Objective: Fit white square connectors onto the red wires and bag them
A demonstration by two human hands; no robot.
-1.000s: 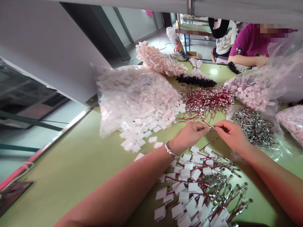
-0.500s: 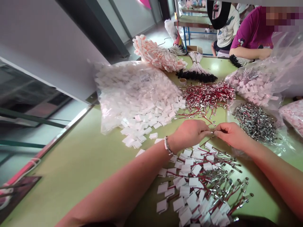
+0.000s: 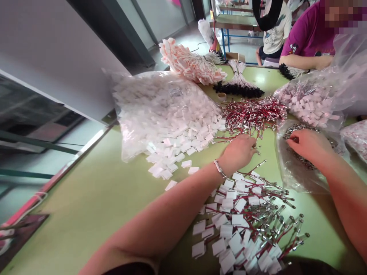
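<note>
My left hand (image 3: 239,152) reaches to the near edge of a heap of red wires with metal ends (image 3: 254,113); its fingers are curled over the loose wires there. My right hand (image 3: 308,145) lies on a clear bag of small metal tubes (image 3: 304,162), fingers bent down into the pile. What either hand holds is hidden. A single red wire with a tube on its end (image 3: 256,167) lies on the table between my hands. Below them spreads a pile of finished red wires with white tags and tubes (image 3: 246,225).
A big clear bag spills white tags (image 3: 169,114) at the left. Bundles of pink-tagged (image 3: 190,65) and black-tipped cords (image 3: 239,86) lie at the back. Bags of pink tags (image 3: 308,101) sit at the right. Two other people (image 3: 304,36) sit at the far end of the green table (image 3: 94,198).
My hands were pinched together on a red wire in mid-table; now they have parted. The left went up to the red wire heap, the right went right onto the bag of tubes.
</note>
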